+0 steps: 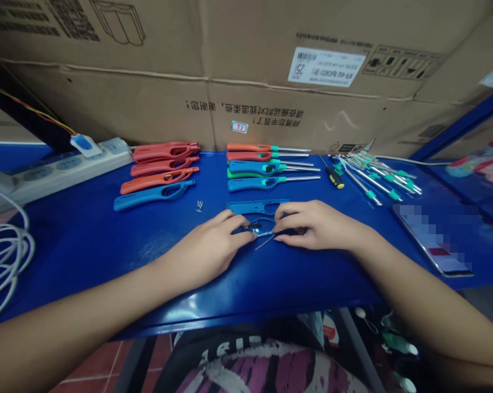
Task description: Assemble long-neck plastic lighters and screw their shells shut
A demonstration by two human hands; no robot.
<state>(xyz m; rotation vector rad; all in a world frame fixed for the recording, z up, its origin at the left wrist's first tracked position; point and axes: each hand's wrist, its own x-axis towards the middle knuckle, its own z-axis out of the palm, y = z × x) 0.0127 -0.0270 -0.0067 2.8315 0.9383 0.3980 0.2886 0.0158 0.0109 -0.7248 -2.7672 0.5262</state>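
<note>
My left hand (216,238) is closed around the near half of a blue lighter casing (266,220), most of which its fingers hide. A small black part and shiny metal show inside it. From the right, the fingertips of my right hand (312,225) pinch a thin wire (264,242) at the casing. Just beyond both hands lies another blue casing half (250,208), flat on the table. A small pile of screws (199,206) sits past my left hand.
Closed lighter casings (164,152) lie in a row at the left, by a power strip (66,164). Lighters with metal tubes (299,178) lie at the back middle. Rightward are a screwdriver (334,177), loose tubes with green ends (377,180) and a phone (430,243). Cardboard (148,103) stands behind.
</note>
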